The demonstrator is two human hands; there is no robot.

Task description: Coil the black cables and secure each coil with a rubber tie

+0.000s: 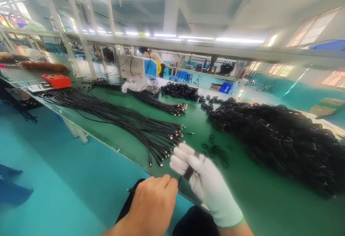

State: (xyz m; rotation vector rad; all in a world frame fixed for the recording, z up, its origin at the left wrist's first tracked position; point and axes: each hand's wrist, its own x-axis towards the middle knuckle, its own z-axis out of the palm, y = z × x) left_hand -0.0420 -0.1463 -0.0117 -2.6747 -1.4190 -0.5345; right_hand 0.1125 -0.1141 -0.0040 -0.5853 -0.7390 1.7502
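My left hand [154, 200], bare, is closed at the table's front edge. A dark tip sticks out on its left, and a short black strand runs from its right side towards the glove. In a white glove, my right hand [206, 184] is curled around a bundled black cable [189, 173], mostly hidden by the fingers. Thin black bands circle a gloved finger. Just beyond the hands, a spread of black cables [129, 119] lies on the green tabletop [151, 108], metal connectors pointing towards me. Loose black rings [217, 153] lie past the glove.
A large heap of coiled black cables [280, 139] covers the right side. A second cable bundle [159, 103], a clear plastic bag [140, 84] and a smaller pile of coils [179, 91] lie farther back. A red box [57, 81] stands at the left. Behind the bench, a person [159, 61] bends over.
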